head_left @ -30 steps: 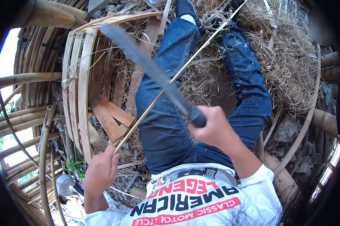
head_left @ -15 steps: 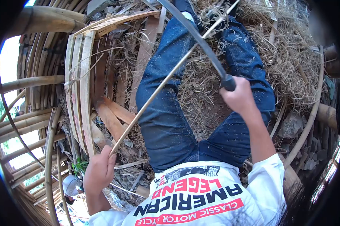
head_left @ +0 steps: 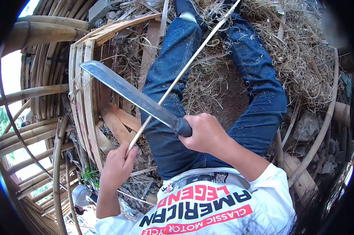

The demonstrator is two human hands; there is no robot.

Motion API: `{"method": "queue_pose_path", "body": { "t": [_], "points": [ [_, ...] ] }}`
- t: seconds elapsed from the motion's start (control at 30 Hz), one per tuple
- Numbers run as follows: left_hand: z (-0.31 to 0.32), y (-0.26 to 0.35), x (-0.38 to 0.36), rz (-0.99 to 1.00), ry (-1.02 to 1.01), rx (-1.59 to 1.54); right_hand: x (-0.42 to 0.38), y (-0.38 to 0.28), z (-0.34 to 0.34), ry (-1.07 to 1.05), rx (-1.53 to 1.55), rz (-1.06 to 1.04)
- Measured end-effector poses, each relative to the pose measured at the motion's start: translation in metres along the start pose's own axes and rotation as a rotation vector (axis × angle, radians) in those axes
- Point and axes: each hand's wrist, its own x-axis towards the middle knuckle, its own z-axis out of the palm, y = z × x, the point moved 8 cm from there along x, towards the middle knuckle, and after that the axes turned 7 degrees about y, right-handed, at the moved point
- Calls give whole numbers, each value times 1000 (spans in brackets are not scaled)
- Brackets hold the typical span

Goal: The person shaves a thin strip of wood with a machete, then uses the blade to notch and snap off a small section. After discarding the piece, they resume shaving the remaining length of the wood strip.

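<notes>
My right hand (head_left: 205,134) is wrapped round the dark handle of a machete (head_left: 124,92). Its wide blade points up and to the left, crossing a thin pale bamboo strip (head_left: 188,64) in this view. The near end of that strip is pinched in my left hand (head_left: 117,166), thumb along it. From there the strip slants up over my left thigh, its far end between my feet. Fine shavings dot my jeans (head_left: 259,74).
Curly shavings (head_left: 298,66) cover the ground around my legs. Split wooden slats (head_left: 88,102) stand at left, beside a wall of bamboo poles (head_left: 39,90). Stones (head_left: 307,127) and a curved pole (head_left: 322,133) lie at right. Another person (head_left: 82,196) is at lower left, beyond the bamboo.
My right hand has drawn the machete back toward my lap, and its blade has swung to the left. My left hand has shifted slightly right with the strip.
</notes>
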Motion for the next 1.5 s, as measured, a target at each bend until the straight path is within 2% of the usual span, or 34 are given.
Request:
{"method": "queue_pose_path", "body": {
  "t": [0.1,0.17,0.3,0.57,0.63,0.7,0.77,0.83,0.9,0.97,1.03,1.1,1.13,1.17,1.23,1.3,1.43,1.5],
  "points": [
    [4,2,4,17,66,-81,0,6,-4,-15,-50,22],
    [2,6,2,110,150,28,3,8,-9,-54,-45,17],
    [2,6,-4,113,186,88,14,29,-28,-43,-157,63],
    [7,11,-7,107,0,-81,20,35,-50,-14,-295,6],
    [-3,2,-11,44,-37,-100,23,51,-71,107,-281,68],
    [-2,-7,-18,-17,-74,-122,32,98,-108,273,-205,247],
    [9,-8,-27,5,-118,-148,40,119,-137,262,-340,270],
    [11,-7,-23,49,-104,-119,44,108,-136,278,-326,248],
    [8,-14,-16,-9,-97,-190,37,96,-130,367,-327,200],
    [9,-10,-17,-13,-117,-212,28,88,-109,367,-274,195],
    [14,-3,-17,37,-107,-246,22,70,-79,267,-446,156],
    [17,-8,-16,31,-110,-227,18,51,-49,169,-350,21],
    [21,-20,-18,-15,-168,-222,19,42,-43,80,-305,17],
    [25,-28,-21,-60,-226,-221,22,43,-46,86,-299,23],
    [24,-29,-25,-63,-206,-248,34,58,-67,150,-308,100],
    [24,-30,-29,-66,-199,-253,49,92,-102,258,-242,268],
    [29,-9,-21,37,-154,-152,53,96,-132,356,-362,274],
    [26,-13,-17,13,-126,-211,41,69,-122,294,-495,221]
  ]
}}
